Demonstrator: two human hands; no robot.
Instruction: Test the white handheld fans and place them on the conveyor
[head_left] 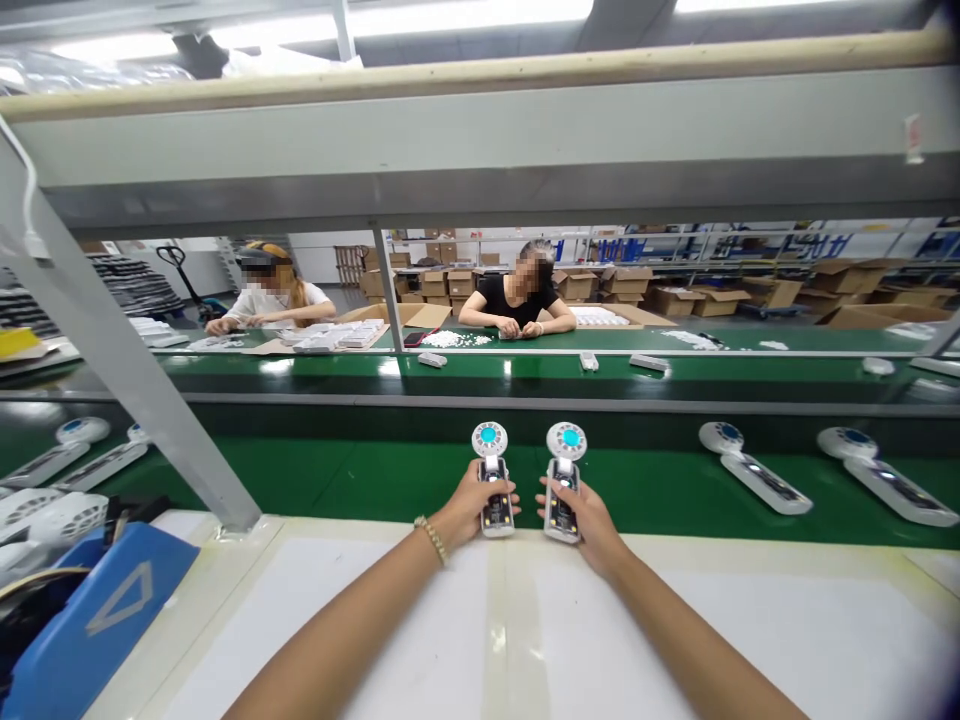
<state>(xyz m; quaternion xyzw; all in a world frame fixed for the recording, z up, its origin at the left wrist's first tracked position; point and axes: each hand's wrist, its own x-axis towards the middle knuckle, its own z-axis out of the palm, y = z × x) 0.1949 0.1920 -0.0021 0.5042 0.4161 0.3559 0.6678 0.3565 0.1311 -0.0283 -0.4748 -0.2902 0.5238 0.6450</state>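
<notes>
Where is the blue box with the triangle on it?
The blue box sits at the bottom left of the head view, on the white table's left edge, left of the person's left hand.

bare forearms, beaded bracelet [431, 538] on L wrist

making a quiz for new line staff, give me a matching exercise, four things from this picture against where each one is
Things:
1. left hand
2. right hand
3. blue bin
4. white pellets

Places:
A. far table, between the two seated people
B. low at the left edge
C. on the device to the right of its twin
D. on the device to the left of its twin

Pairs: 1-D, 2-C, 3-B, 4-A
</notes>
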